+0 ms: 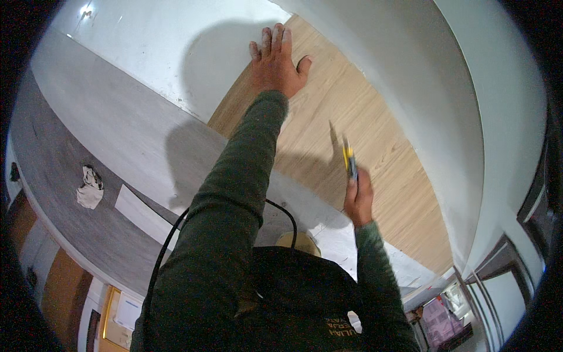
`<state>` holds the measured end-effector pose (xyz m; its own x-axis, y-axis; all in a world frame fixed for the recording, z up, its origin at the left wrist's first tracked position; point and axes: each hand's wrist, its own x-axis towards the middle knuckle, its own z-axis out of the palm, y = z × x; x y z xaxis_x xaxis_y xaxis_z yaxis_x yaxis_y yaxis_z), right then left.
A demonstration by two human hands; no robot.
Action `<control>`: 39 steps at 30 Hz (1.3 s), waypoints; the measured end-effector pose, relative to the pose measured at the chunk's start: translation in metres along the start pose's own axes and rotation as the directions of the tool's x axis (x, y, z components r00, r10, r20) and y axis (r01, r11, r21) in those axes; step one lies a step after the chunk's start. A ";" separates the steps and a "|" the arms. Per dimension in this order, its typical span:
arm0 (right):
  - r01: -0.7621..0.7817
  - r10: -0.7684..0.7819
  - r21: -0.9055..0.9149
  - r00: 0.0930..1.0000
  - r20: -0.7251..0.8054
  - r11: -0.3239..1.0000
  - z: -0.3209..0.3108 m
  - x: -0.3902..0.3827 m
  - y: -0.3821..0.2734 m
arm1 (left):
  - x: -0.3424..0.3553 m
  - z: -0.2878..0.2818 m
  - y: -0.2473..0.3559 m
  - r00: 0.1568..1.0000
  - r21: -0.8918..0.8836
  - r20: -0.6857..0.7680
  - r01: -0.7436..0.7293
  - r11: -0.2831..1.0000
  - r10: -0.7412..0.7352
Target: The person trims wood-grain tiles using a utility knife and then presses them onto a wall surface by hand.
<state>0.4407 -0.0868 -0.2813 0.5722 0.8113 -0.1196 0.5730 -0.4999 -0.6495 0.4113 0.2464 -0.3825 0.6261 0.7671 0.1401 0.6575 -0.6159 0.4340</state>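
My left hand (275, 67) lies palm down with fingers spread on the far end of a light wood-grain sheet (375, 135). Pale dust whitens its fingertips. A yellow and dark cutter knife (350, 159) is in my right hand (359, 196), held over the middle of the sheet and pointing away from me. The knife's tip is blurred, and I cannot tell whether it touches the sheet. Its shadow falls on the wood grain just to the left.
A white surface (152, 56) and a grey band (117, 88) border the sheet on the left. A crumpled whitish cloth (90, 189) and a white strip (146, 212) lie further left. The pale wall (434, 76) curves along the right. A black cable (159, 270) passes by my left arm.
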 end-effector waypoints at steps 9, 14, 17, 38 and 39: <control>0.179 -0.183 -0.123 0.983 -0.024 0.976 0.000 0.233 -0.045 | 0.005 -0.004 0.013 1.000 -0.019 -0.005 0.020 1.000 -0.020; 0.255 -0.280 -0.380 0.960 -0.010 0.889 0.007 0.261 -0.054 | 0.002 -0.006 0.013 0.999 -0.031 -0.006 0.039 0.999 -0.039; 0.230 -0.230 -0.374 0.972 0.045 0.899 0.009 0.269 -0.062 | 0.003 -0.008 0.011 0.999 -0.073 -0.014 0.051 0.996 -0.053; 0.339 -0.359 -0.434 0.932 0.039 0.835 0.025 0.296 -0.072 | 0.003 -0.013 0.012 0.999 -0.046 0.005 0.046 0.998 -0.046; 0.342 -0.358 -0.450 0.932 0.051 0.825 0.025 0.297 -0.072 | 0.002 -0.012 0.011 0.999 -0.047 0.007 0.049 0.998 -0.049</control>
<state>0.5545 0.1972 -0.2894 0.2982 0.9509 0.0824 0.9323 -0.2716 -0.2391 0.4152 0.2433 -0.3668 0.5961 0.7950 0.1126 0.6672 -0.5684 0.4813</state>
